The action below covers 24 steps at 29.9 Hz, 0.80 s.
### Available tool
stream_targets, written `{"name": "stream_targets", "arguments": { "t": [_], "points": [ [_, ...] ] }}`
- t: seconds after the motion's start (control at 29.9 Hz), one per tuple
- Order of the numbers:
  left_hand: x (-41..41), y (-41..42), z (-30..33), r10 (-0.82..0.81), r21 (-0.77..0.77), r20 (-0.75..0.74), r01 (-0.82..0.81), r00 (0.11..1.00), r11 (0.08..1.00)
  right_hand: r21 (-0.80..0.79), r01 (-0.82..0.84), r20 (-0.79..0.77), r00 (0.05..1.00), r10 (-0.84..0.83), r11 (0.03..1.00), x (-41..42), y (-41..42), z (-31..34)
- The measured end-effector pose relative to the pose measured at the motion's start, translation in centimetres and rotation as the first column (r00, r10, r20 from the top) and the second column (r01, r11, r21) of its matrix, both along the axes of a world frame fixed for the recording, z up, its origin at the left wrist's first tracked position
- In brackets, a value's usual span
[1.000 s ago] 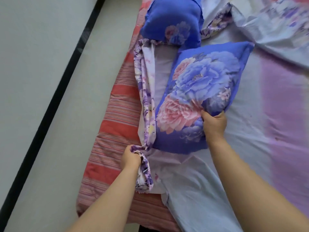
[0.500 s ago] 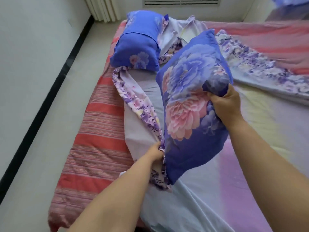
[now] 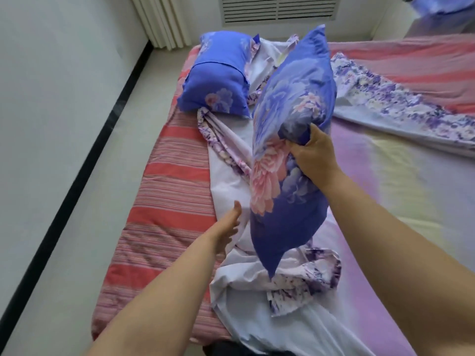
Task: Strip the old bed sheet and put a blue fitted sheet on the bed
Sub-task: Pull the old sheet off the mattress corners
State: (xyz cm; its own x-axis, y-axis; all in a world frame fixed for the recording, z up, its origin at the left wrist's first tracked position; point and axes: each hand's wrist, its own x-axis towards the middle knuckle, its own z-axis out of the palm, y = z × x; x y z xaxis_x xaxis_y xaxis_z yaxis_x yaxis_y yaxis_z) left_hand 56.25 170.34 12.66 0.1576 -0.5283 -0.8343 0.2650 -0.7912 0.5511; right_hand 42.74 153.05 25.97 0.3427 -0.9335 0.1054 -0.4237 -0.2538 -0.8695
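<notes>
Lifting the pillow [image 3: 290,140] higher in our right hand [image 3: 312,155], our left hand [image 3: 226,231] has released the sheet [image 3: 231,181] and spreads open, clearing stripping.

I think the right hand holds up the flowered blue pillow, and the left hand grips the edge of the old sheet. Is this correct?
Not fully. In the head view the left hand is open beside the old sheet and grips nothing. The right hand does hold up the flowered blue pillow.

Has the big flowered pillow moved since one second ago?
Yes. The flowered pillow was flat on the old sheet; now the right hand holds it upright above it, nearer the second pillow.
</notes>
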Motion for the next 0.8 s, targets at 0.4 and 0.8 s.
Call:
{"name": "stream_targets", "arguments": {
  "t": [0.4,0.8],
  "points": [
    [14.2,8.4,1.0,0.460,-0.546,0.527,-0.130,0.714,0.828,0.542,-0.263,-0.073,0.932,0.356,0.798,10.5,17.9,-12.7],
    [2.7,9.4,-6.2,-0.269,-0.009,0.570,0.334,0.777,0.943,0.871,0.240,-0.331,0.932,0.151,0.429,-6.9,21.9,-19.9]
  ]
}}
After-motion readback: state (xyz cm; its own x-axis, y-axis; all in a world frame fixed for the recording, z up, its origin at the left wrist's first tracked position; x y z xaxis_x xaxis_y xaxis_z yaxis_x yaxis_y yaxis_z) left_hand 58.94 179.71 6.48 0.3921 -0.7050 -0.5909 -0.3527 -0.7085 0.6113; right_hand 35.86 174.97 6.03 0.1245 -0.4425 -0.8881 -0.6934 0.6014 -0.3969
